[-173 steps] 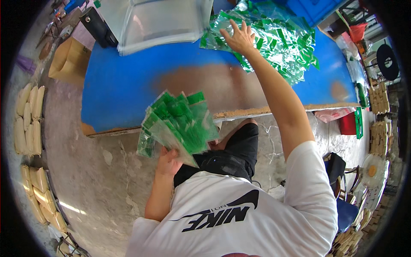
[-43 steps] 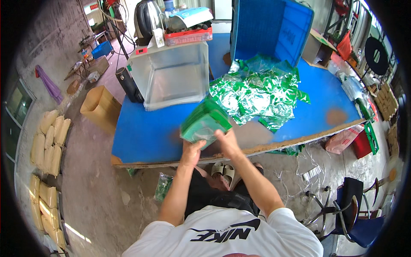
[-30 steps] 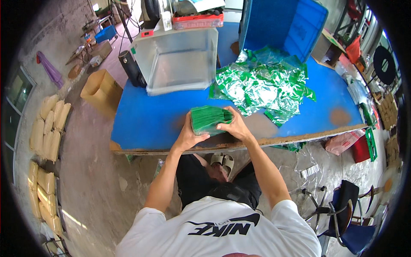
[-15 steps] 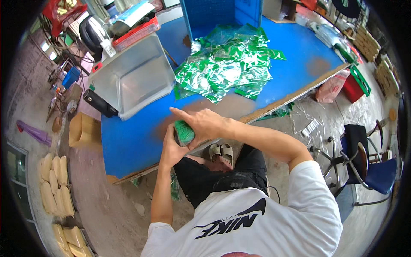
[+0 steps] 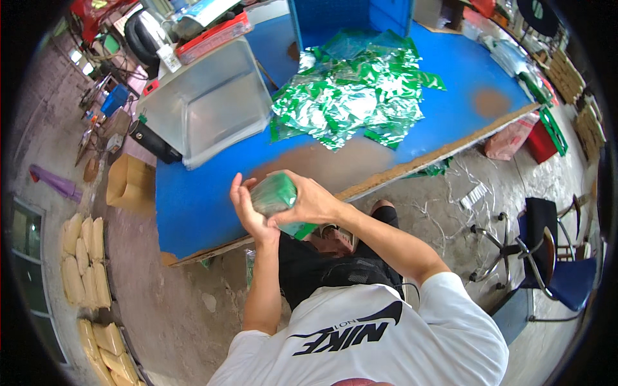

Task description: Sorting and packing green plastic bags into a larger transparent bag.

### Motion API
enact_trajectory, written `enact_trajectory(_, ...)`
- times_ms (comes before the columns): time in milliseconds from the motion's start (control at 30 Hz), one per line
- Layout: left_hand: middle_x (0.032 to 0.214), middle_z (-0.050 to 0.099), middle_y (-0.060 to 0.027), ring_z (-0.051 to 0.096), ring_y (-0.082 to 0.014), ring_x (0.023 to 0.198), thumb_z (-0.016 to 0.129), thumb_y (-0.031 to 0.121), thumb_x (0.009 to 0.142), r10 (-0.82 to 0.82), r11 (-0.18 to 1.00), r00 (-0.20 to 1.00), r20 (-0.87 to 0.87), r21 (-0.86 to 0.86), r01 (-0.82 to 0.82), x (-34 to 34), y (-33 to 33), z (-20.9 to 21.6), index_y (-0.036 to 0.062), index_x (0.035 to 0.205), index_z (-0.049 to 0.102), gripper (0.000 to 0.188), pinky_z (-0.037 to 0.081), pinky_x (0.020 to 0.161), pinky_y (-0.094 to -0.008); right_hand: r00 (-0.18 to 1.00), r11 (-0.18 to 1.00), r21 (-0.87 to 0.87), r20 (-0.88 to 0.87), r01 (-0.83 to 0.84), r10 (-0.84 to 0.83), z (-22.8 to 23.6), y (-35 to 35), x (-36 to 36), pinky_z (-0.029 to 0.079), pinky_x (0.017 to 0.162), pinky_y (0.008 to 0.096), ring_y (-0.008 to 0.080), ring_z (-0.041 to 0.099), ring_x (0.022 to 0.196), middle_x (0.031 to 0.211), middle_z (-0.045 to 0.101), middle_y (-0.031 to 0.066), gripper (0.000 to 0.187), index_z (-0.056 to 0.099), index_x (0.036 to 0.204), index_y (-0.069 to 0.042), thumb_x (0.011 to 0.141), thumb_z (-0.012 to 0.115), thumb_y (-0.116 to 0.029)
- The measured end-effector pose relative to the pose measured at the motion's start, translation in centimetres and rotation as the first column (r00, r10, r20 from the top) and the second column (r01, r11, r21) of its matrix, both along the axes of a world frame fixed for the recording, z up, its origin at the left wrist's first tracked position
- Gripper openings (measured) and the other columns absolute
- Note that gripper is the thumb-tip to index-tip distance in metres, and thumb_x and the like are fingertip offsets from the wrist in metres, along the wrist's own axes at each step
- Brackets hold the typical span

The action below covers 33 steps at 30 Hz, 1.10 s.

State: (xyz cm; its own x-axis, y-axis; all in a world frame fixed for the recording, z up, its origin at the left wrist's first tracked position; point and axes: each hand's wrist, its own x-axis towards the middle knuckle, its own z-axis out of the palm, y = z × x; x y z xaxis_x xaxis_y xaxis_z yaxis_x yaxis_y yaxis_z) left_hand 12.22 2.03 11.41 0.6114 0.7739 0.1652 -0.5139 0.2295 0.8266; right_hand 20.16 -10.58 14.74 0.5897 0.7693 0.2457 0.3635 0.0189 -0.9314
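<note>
A thick stack of green-and-clear plastic bags is held between my hands just above the near edge of the blue table. My right hand is wrapped round the stack's right side. Along its left side my left hand supports it, thumb underneath and fingers pointing up, loosely curved. Some green film hangs below my right hand. Beyond my hands lies a loose, shiny heap of similar flat green-and-clear bags. The fingers on the stack's far side are partly hidden.
A translucent plastic bin and a black cylinder stand at the left of the table. A blue crate is behind the heap. An open cardboard box sits left of the table, and a swivel chair stands at right.
The stack has turned between my hands, showing more of its clear side. My right hand has shifted to its right side, and my left fingers have loosened and straightened. The view has shifted slightly.
</note>
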Motion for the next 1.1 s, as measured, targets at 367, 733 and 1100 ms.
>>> enact_trajectory(367, 0.08, 0.07, -0.0049, 0.063, -0.0129, 0.071, 0.078, 0.026, 0.088, 0.401, 0.745, 0.832, -0.384, 0.666, -0.051, 13.9, 18.9, -2.0, 0.0014, 0.09, 0.07, 0.026, 0.051, 0.068, -0.0296, 0.347, 0.861, 0.245, -0.934, 0.447, 0.086, -7.6, -6.1, 10.5, 0.052, 0.098, 0.0489, 0.0291, 0.063, 0.114, 0.131, 0.062, 0.0145, 0.063, 0.052, 0.14, -0.006, 0.091, 0.066, -0.041)
enact_trajectory(733, 0.072, 0.074, -0.0045, 0.071, -0.0217, 0.071, 0.082, 0.043, 0.078, 0.598, 0.699, 0.454, -0.66, 0.707, 0.106, 18.1, 29.0, -4.1, 0.0107, 0.08, 0.076, 0.033, 0.053, 0.068, -0.0381, 0.487, 0.925, 0.101, -0.868, 0.367, -0.099, -10.0, -6.6, 9.3, 0.049, 0.1, 0.0478, 0.0297, 0.062, 0.115, 0.128, 0.064, 0.0115, 0.07, 0.053, 0.138, -0.007, 0.085, 0.068, -0.05)
enact_trajectory(1100, 0.077, 0.074, -0.0079, 0.071, -0.0242, 0.074, 0.079, 0.041, 0.082, 0.424, 0.711, 0.612, -0.668, 0.664, 0.231, 17.6, 31.9, -5.8, 0.0083, 0.086, 0.076, 0.033, 0.054, 0.071, -0.0382, 0.485, 0.935, 0.153, -0.874, 0.319, -0.023, -8.5, -6.5, 10.0, 0.049, 0.1, 0.0479, 0.0288, 0.063, 0.111, 0.122, 0.066, 0.0098, 0.068, 0.056, 0.135, -0.008, 0.084, 0.072, -0.049)
